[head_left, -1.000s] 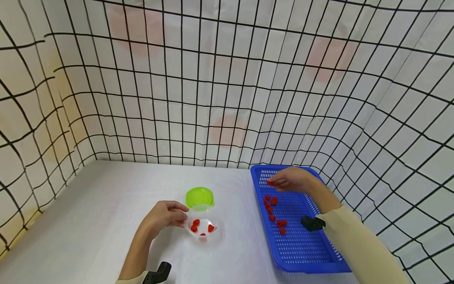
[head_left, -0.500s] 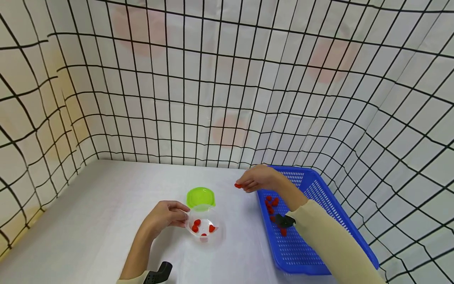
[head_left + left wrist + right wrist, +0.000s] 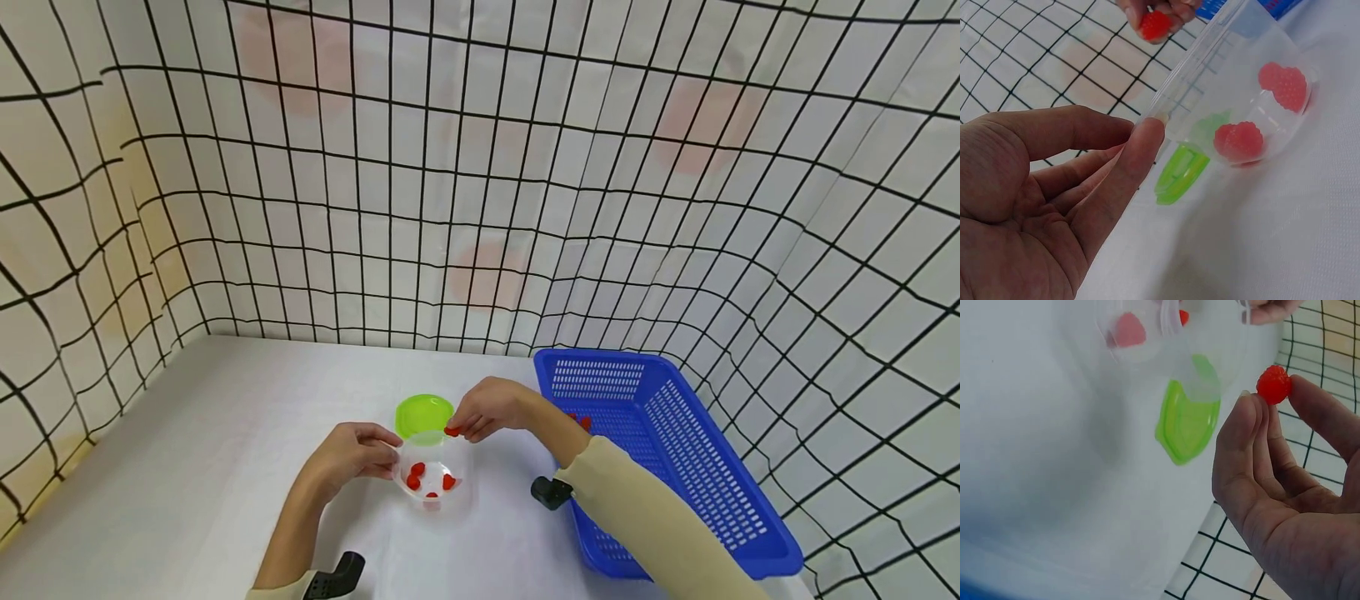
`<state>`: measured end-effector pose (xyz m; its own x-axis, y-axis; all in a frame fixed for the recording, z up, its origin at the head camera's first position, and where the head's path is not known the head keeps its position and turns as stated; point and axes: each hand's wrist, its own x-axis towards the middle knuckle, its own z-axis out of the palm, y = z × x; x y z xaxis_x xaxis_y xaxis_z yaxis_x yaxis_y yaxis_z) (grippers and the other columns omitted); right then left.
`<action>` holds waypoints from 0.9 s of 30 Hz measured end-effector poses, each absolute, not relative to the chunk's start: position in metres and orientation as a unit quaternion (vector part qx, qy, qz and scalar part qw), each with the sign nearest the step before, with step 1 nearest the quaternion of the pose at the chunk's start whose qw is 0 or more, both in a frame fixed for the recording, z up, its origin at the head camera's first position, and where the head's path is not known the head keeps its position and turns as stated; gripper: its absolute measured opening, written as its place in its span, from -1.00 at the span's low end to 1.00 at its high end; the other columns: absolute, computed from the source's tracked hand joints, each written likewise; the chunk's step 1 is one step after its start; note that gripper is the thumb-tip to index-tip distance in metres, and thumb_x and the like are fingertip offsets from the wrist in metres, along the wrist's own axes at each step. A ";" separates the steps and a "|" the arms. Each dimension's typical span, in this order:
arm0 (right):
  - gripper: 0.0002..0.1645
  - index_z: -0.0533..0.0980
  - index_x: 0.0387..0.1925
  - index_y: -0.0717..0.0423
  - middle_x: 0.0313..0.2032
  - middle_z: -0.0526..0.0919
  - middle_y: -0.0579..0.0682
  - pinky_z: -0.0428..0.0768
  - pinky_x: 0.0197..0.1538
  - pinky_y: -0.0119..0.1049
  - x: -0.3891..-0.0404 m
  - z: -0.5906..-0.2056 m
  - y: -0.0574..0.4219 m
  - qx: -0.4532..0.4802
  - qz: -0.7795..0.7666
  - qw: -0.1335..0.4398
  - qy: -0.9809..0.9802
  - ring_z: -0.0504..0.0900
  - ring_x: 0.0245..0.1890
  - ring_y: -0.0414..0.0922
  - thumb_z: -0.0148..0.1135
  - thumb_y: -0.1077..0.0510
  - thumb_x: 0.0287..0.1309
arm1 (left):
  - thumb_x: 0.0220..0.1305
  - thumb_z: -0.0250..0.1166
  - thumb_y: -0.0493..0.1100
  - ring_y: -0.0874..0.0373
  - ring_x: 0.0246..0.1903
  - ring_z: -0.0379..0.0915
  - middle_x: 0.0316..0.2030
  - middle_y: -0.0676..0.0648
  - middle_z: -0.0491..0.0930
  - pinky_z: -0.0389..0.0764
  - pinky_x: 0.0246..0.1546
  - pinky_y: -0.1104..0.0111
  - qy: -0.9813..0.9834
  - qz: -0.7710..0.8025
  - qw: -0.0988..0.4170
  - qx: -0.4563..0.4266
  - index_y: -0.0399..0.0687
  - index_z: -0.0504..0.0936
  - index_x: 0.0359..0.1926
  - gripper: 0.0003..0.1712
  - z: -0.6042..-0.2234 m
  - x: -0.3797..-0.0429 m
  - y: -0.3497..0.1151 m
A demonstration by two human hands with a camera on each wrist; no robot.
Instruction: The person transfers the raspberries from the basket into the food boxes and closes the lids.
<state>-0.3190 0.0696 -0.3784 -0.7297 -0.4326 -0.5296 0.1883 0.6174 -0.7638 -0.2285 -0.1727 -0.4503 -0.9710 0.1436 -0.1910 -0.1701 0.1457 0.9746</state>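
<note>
My left hand [image 3: 352, 454] pinches the rim of a clear plastic bowl [image 3: 1210, 75] between thumb and fingers at its left side. Several red raspberries [image 3: 1241, 140] lie on the bottom of the bowl, which stands on the white table. Between thumb and fingertips of my right hand [image 3: 491, 410] is one red raspberry [image 3: 1273, 385], held just above the bowl's far right rim. A bright green lid [image 3: 423, 415] lies flat behind the bowl, partly seen through its clear wall.
A blue perforated basket [image 3: 675, 375] stands on the right of the table. More raspberries [image 3: 585, 423] lie in it, mostly hidden by my right forearm. A black wire grid [image 3: 480, 200] runs along the back and sides, with white sheeting behind it.
My right hand has carried the raspberry leftward from above the blue basket to the bowl's rim. The left hand and the bowl have stayed in place.
</note>
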 end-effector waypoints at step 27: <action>-0.80 0.73 -0.25 0.26 -0.33 0.75 0.13 0.74 -0.19 -0.35 -0.305 -0.392 0.056 -0.057 -0.436 0.365 0.821 0.64 -0.44 -0.10 0.40 0.17 0.18 | 0.27 0.33 -0.29 0.08 -0.43 0.67 -0.37 -0.13 0.71 0.77 -0.22 0.31 0.759 0.640 0.119 -0.020 -0.41 0.66 -0.03 -0.70 -0.450 -0.229 -0.173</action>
